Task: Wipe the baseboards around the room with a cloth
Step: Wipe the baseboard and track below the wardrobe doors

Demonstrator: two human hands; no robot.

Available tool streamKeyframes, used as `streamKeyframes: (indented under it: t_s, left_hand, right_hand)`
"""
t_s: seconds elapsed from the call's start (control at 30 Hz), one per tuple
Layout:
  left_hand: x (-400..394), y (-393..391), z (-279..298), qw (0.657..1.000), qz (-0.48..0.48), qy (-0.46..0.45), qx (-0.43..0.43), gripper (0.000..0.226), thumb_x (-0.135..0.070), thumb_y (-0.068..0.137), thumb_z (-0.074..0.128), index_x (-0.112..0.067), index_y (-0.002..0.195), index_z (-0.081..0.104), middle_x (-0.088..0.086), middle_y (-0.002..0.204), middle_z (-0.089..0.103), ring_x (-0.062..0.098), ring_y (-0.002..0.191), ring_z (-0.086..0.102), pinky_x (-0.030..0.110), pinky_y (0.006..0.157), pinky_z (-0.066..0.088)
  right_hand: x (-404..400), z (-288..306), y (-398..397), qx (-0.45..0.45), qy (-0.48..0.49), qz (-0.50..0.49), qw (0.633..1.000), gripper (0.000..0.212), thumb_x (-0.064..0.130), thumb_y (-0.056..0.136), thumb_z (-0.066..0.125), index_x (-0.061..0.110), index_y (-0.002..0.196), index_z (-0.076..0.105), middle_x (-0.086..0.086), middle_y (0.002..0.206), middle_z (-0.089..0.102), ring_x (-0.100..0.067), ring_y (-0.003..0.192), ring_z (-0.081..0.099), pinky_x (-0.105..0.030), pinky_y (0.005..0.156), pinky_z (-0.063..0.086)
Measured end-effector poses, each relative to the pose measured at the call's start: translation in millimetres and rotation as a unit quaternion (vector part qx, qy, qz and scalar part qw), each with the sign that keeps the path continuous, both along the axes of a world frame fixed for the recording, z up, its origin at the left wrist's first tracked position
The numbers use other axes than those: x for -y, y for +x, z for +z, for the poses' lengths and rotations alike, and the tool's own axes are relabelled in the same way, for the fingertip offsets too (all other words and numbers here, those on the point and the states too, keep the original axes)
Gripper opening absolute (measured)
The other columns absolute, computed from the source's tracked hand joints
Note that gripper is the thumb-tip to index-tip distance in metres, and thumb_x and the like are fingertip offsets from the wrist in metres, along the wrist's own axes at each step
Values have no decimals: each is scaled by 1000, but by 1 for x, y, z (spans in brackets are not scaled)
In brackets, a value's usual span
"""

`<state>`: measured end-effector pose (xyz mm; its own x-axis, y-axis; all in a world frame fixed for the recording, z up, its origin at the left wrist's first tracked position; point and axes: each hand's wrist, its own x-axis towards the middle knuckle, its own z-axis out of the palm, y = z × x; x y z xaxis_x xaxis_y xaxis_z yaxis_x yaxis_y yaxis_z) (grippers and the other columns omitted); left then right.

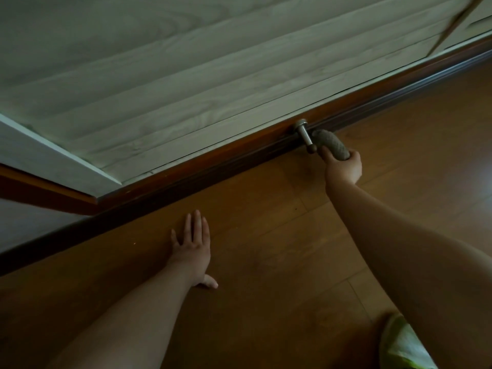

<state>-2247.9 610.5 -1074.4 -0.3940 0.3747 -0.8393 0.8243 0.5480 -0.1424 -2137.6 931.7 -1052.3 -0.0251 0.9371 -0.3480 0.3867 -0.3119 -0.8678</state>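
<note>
Our right hand (343, 166) grips the rolled cloth (331, 143) against the baseboard (213, 161) at two o'clock; we should work it round the doorstop (304, 135) while our flat, relaxed left hand (193, 246) braces on the floor (266, 235)

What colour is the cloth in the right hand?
Greyish-brown, with a woven texture; the cloth shows in the head view, gripped by the right hand.

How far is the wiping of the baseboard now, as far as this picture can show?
Done: cannot be told; no wiped stretch looks any different. In hand: the right hand grips a rolled cloth against the baseboard beside the metal door stopper, while the left hand rests flat on the floor. Left: probably the baseboard running on both ways.
</note>
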Motion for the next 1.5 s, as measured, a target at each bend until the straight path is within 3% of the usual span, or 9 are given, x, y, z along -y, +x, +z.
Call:
streamKeyframes:
  t_s: [0.13,0.27,0.4,0.53,0.63,0.77,0.97,1.23,1.5]
  left_hand:
    - [-2,0,2,1000,-4,-15,-7,150,-71,68,74,-2,141,-38,22,141,-53,44,135,-41,67,117,-2]
    - [-5,2,4,999,-5,-27,-15,151,-72,68,74,-2,143,-36,23,146,-48,45,139,-36,66,118,-1]
    - [-4,4,6,999,-20,-12,-22,148,-72,71,71,1,145,-34,26,147,-46,48,140,-33,67,118,0]
    - [-1,2,5,999,-44,-27,1,130,-75,78,62,-4,155,-14,29,156,-30,53,137,-35,70,116,-2]
    - [1,2,6,999,-43,-13,-9,133,-74,76,64,-2,154,-16,27,155,-33,51,138,-35,68,116,0]
    - [1,3,6,999,-22,22,-22,149,-70,71,73,-1,143,-37,23,147,-47,45,141,-34,64,119,1]
    - [2,3,4,999,-1,35,-10,150,-67,69,77,-3,144,-36,20,150,-45,42,142,-33,63,119,-2]
    - [2,2,3,999,-3,33,-13,150,-70,68,75,-3,142,-37,21,148,-47,43,140,-36,64,119,0]
    - [-6,5,8,1000,11,-12,-12,150,-68,69,76,-4,140,-40,20,142,-52,42,137,-40,63,119,-4]
  right_hand:
    - [55,-2,-6,-24,-46,12,999,46,33,84,76,22,123,55,5,112,61,-14,104,62,-23,78,52]
    - [132,-3,-24,-38,-43,146,988,44,30,82,78,24,119,55,9,110,62,-9,104,62,-29,89,56]
    - [195,7,-50,-55,-2,314,948,42,29,81,79,30,114,53,19,106,56,1,102,57,-21,87,53]
    - [228,13,-79,-50,12,365,930,44,34,80,79,22,116,56,11,110,58,-5,104,56,-23,89,51]
    - [221,12,-86,-28,37,365,930,41,35,81,78,21,113,56,10,108,56,-6,103,55,-25,90,52]
    - [174,8,-69,-4,69,347,935,44,32,83,77,20,118,55,12,109,54,-3,103,53,-11,79,45]
    - [88,17,-41,-10,0,110,994,52,33,85,75,14,128,52,-1,120,60,-17,113,59,-22,84,45]
    - [72,12,-35,-65,-100,-47,992,51,38,85,75,16,125,54,2,105,59,-16,92,59,-29,79,49]
    - [72,4,18,21,-31,70,997,50,39,83,76,22,123,53,6,109,59,-11,98,60,-22,75,48]
